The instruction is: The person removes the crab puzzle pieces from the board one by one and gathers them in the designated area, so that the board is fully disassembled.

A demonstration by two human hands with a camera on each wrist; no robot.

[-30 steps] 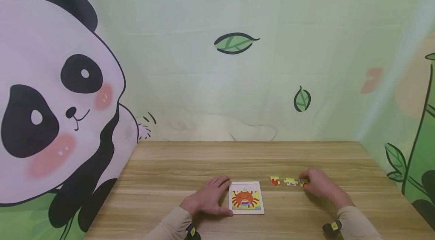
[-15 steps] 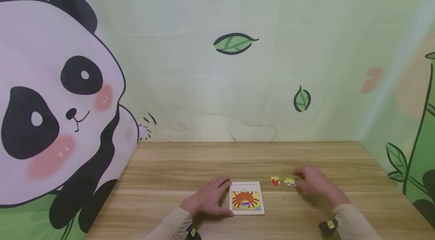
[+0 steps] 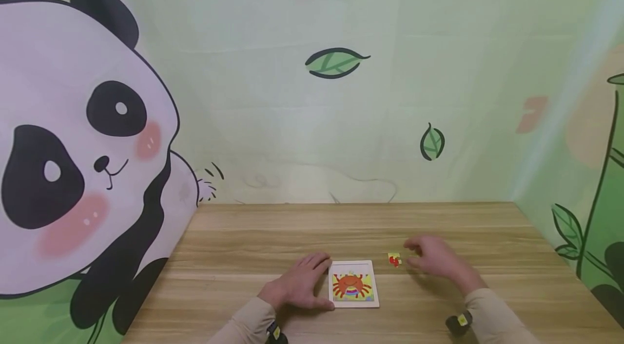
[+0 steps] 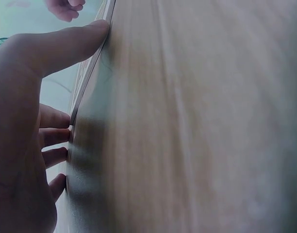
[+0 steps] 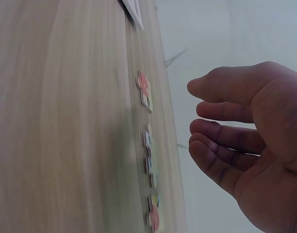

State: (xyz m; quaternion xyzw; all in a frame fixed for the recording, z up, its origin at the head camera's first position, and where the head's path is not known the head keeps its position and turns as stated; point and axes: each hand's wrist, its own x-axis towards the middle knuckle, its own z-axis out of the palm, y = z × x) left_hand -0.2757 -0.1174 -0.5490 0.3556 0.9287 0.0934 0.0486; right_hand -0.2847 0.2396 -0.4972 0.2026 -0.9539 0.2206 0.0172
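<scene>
A small square jigsaw puzzle [image 3: 352, 285] with an orange crab picture lies in a white frame on the table. My left hand [image 3: 303, 281] rests along the frame's left side, thumb at the near corner and index finger at the far one. In the left wrist view, the thumb [image 4: 66, 46] touches the frame's edge. My right hand [image 3: 434, 257] hovers above the table right of the frame, fingers loosely bent and holding nothing. Just left of its fingertips lies a red and yellow puzzle piece [image 3: 394, 259]. The right wrist view shows further pieces, a pale one [image 5: 149, 155] and a red one [image 5: 154, 213], below the hand.
The wooden table [image 3: 253, 230] reaches back to a wall with a printed panda [image 3: 97, 132] and leaves. In the right wrist view, a corner of the white frame [image 5: 134, 12] shows beyond the row of pieces.
My right hand has moved left, leaving the right end of the row of pieces, and now covers the middle pieces in the head view. The left hand and the frame have stayed still.
</scene>
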